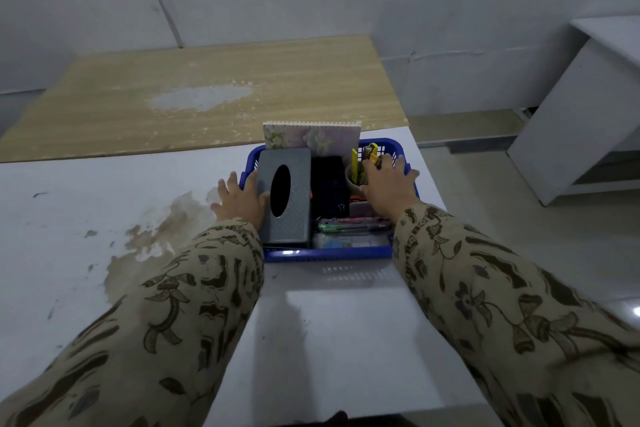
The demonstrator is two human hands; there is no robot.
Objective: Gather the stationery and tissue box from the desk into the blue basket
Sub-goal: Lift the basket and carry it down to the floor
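Both hands at the blue basket, tissue box and notebook inside

Both arms extended, left hand and right hand spread flat.

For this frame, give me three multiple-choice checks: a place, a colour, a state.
1. Where is the tissue box? A on the wooden board; B in the blue basket, left side; C on the floor.
2. What colour is the tissue box? A pink; B white; C dark grey.
3. How is the spiral notebook? A upright at the basket's far side; B flat on the desk; C held open in a hand.
Answers: 1 B, it sits inside the rim at the left; 2 C, its textured top is dark grey; 3 A, its spiral edge stands above the far rim.
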